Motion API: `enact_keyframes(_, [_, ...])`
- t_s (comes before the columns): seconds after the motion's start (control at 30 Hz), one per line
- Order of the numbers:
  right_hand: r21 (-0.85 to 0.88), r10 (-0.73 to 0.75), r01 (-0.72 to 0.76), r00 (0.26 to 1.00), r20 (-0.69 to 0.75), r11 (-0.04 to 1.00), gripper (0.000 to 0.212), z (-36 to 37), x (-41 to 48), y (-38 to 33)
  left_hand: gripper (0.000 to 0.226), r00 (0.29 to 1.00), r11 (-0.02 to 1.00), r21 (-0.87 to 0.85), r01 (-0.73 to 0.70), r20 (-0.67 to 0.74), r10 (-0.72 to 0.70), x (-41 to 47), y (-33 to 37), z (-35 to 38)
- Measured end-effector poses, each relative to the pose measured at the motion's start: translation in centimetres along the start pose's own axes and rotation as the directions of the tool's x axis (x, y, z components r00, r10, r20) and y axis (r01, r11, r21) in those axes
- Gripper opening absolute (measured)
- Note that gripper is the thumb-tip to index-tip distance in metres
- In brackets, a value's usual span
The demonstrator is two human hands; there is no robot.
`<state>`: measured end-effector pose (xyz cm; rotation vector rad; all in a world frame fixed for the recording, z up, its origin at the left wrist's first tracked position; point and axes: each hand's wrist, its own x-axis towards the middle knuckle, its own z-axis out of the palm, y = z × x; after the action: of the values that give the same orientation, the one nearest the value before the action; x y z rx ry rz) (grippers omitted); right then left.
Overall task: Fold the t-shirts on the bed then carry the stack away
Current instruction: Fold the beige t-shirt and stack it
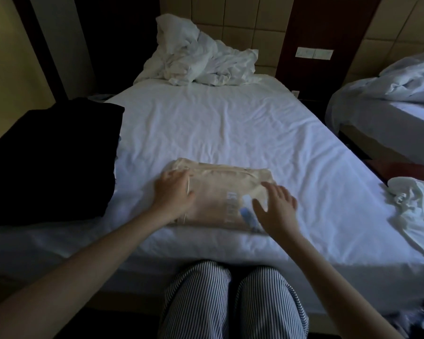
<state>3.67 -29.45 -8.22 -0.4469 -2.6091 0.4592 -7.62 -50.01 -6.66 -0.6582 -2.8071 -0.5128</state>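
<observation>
Folded beige t-shirt (220, 192) lay as a flat rectangle near the front edge of the bed (230, 123). The left hand (173, 195) rested on its left end, fingers straight and grasping nothing. The right hand (275, 207) was over its right end, fingers spread and released; whether it touched the cloth could not be told.

Judged progress: this shirt appeared fully folded. A crumpled white garment (416, 206) at the bed's right edge looked unfolded and probably remained to be done. Black cloth (52, 162) lay on the left side of the bed; whether it was folded could not be told. No stack had yet been lifted.

Grey lettering and a pale blue print showed on the shirt, too blurred to read. A rumpled duvet (198, 59) lay at the head of the bed.
</observation>
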Motion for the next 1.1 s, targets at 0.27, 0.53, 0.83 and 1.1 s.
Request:
enact_keyframes(0.27, [-0.190, -0.039, 0.139, 0.891, 0.452, 0.972, 0.054, 5.0, 6.1, 0.3, 0.059, 0.887, 0.983, 0.076, -0.166, 0.448, 0.115, 5.2, 1.8, 6.9])
enact_keyframes(0.53, [-0.185, -0.009, 0.131, 0.837, 0.546, 0.974, 0.049, 4.6, 8.8, 0.5, 0.056, 0.821, 0.981, 0.035, -0.190, 0.554, 0.139, 7.6, 1.8, 5.1])
enact_keyframes(0.83, [-0.196, 0.046, 0.034, 0.920, 0.389, 0.980, 0.052, 7.9, 10.1, 3.7, 0.056, 0.884, 0.987, 0.151, -0.063, 0.468, -0.015, 9.5, 0.3, 7.4])
enact_keyframes(1.1, [-0.159, -0.002, 0.065, 0.931, 0.366, 0.985, 0.050, 7.4, 10.1, 3.7, 0.048, 0.969, 0.997, 0.069, 0.018, 0.243, -0.034, 7.5, 0.9, 7.1])
